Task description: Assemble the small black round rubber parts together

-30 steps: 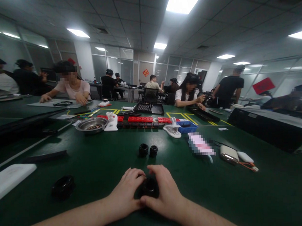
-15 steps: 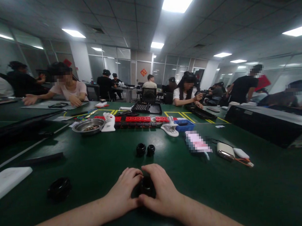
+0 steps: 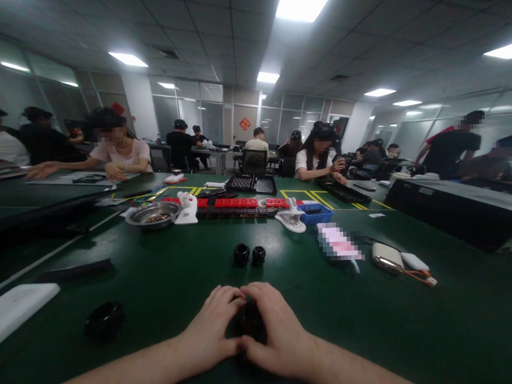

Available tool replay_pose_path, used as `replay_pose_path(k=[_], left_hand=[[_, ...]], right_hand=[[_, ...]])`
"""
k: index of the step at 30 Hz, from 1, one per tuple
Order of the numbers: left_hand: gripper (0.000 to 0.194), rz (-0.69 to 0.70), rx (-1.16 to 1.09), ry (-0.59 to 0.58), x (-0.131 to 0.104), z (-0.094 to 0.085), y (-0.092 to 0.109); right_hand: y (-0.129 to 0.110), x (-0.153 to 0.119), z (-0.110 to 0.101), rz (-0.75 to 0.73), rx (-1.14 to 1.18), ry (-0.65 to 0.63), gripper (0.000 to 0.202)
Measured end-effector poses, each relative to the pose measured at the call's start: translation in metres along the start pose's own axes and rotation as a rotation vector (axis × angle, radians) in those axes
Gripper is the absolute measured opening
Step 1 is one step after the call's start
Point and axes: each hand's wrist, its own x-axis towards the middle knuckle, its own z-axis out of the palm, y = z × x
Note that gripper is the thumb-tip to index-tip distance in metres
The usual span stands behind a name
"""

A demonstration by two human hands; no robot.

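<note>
Low at the front of the green table, my left hand (image 3: 211, 327) and my right hand (image 3: 281, 332) curve around a shiny black ring-shaped part (image 3: 252, 319). Fingertips and thumbs of both hands meet or nearly meet about it, so much of the part is hidden. Just beyond my fingers stand two smaller black ring-shaped parts, a left one (image 3: 242, 254) and a right one (image 3: 259, 256), side by side. A larger black ring-shaped part (image 3: 104, 321) lies to the left of my left forearm.
Farther back are a metal bowl (image 3: 153, 215) with small pieces, two white clip stands, a red strip (image 3: 235, 203) and a blue bin (image 3: 316, 213). A cream device (image 3: 386, 257) with a cable lies right; a white slab (image 3: 19, 310) lies left. Co-workers sit across the table.
My fingers have drawn slightly closer around the black part, which shows less. The view has shifted a little. A standing person at the right has moved rightward.
</note>
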Motion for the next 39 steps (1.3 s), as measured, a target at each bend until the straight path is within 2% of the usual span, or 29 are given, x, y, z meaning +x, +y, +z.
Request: replay_pose_path(k=[4,6,11,13,18,20,25,31,34,37,39], left_hand=[[0.041,0.007,0.007,0.013,0.0,0.0018,-0.0003],[0.042,0.01,0.011,0.016,0.0002,0.0018,0.0001],[0.038,0.011,0.01,0.01,0.0005,0.0006,-0.0006],[0.039,0.019,0.011,0.005,0.0005,0.0006,-0.0013],[0.04,0.005,0.009,-0.002,0.0,0.0,0.0002],[0.042,-0.004,-0.002,-0.004,0.0,-0.0009,0.0019],[0.038,0.0,0.006,-0.004,0.0002,-0.0014,0.0032],[0.039,0.001,0.016,-0.017,0.0005,-0.0004,0.0014],[0.043,0.001,0.013,-0.008,0.0009,0.0004,0.0006],[0.043,0.015,0.021,0.008,0.001,0.0026,-0.0026],[0.041,0.029,0.024,0.005,0.001,0.0039,-0.0049]], right_hand=[[0.0017,0.0006,0.0006,0.162,-0.062,-0.006,0.042],[0.0017,0.0,-0.0002,0.122,-0.014,-0.026,0.041],[-0.0011,-0.0016,-0.0019,-0.097,0.113,-0.034,0.06],[-0.0014,-0.0012,-0.0011,-0.064,0.072,-0.003,0.061],[0.0013,-0.0008,0.0018,0.15,-0.031,-0.006,0.051],[0.0019,-0.0019,0.002,0.125,0.01,-0.011,0.049],[0.0011,-0.004,0.0009,-0.015,0.078,0.002,0.063],[0.0035,-0.002,0.003,0.196,-0.036,-0.009,0.06],[0.0031,-0.0023,0.0029,0.125,0.014,-0.036,0.054],[0.0013,-0.0027,0.0012,0.002,0.062,-0.026,0.06],[0.0009,-0.0024,0.0005,0.012,0.032,-0.003,0.062]])
